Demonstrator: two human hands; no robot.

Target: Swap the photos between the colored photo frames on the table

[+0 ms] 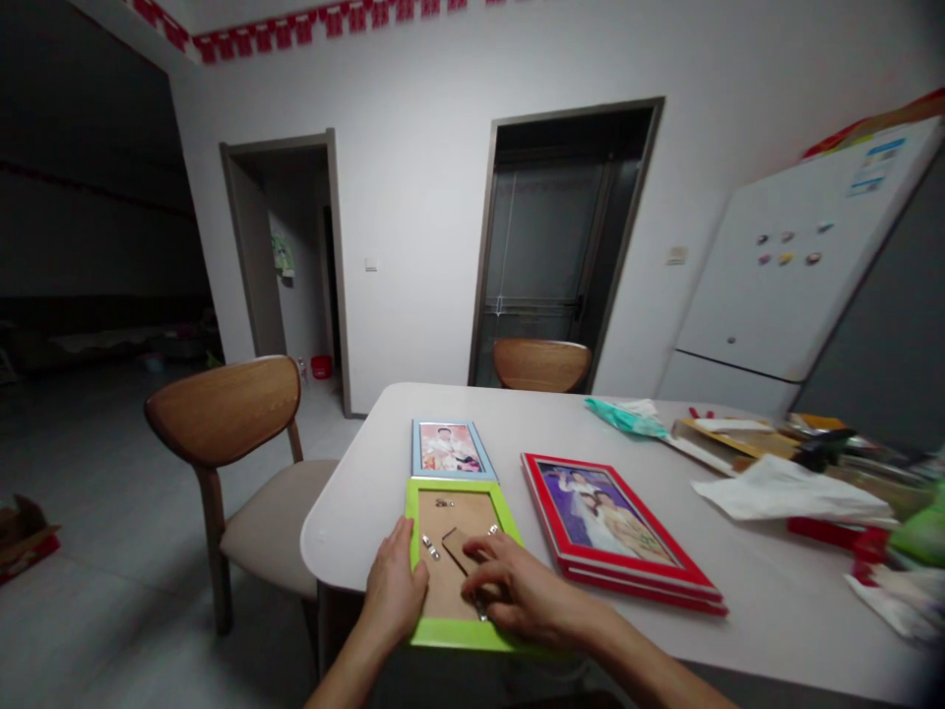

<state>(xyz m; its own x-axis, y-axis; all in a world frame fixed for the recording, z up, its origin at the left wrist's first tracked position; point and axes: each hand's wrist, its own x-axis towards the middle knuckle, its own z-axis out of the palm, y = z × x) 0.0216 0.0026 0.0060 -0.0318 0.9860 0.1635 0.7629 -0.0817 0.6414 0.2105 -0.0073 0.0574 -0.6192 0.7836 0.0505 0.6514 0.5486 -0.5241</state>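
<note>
A green picture frame [465, 633] lies face down at the table's near edge, its brown backing board [447, 591] facing up. Small metal clips [430, 547] sit around the board, and a dark-edged cut-out shape shows in its middle. My left hand [395, 581] grips the frame's left side, thumb toward the board. Over the board's lower right is my right hand [517, 589], fingers bent and drawn together close to the bottom clip; what they pinch is hidden. Touching the green frame's far edge is a blue picture frame [452, 450], photo side up.
Red picture frames [620, 532] are stacked to the right, a photo on top. Farther right lie a teal wrapper [627, 418], white paper [793, 490] and a cluttered box [730, 443]. Wooden chairs stand at the left [228, 409] and far side [541, 364] of the white table [346, 492].
</note>
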